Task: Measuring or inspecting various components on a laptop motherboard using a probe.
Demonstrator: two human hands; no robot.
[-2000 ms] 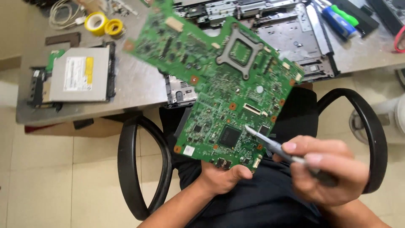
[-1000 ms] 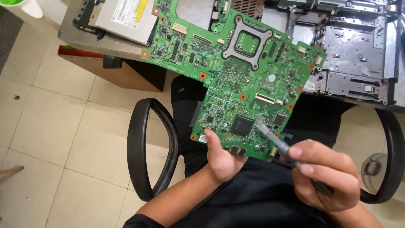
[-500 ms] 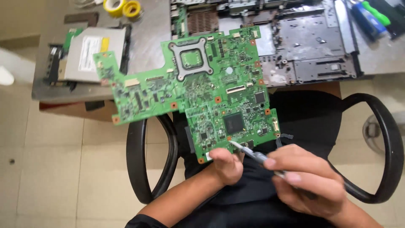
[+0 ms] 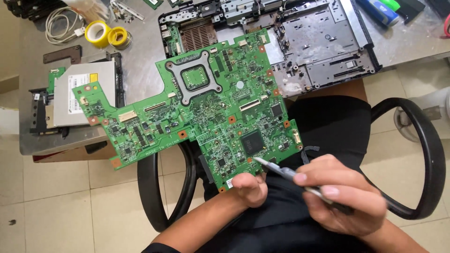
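A large green circuit board (image 4: 201,107) with a square processor socket is held up flat over my lap. My left hand (image 4: 248,188) pinches its near bottom edge from below. My right hand (image 4: 344,197) grips a thin grey screwdriver (image 4: 281,171) like a pen. Its tip touches the board's lower edge, just below a black square chip (image 4: 252,143).
Behind the board, an opened grey laptop chassis (image 4: 323,51) lies on the grey table (image 4: 140,51). A silver optical drive (image 4: 79,93) sits at the left, with yellow tape rolls (image 4: 108,33) and a white cable (image 4: 58,21) beyond. Black chair armrests (image 4: 422,154) flank my lap over the tiled floor.
The board has been turned and shifted, with the processor socket now nearer the middle and the long arm pointing left. The screwdriver tip stays at the board's lower edge.
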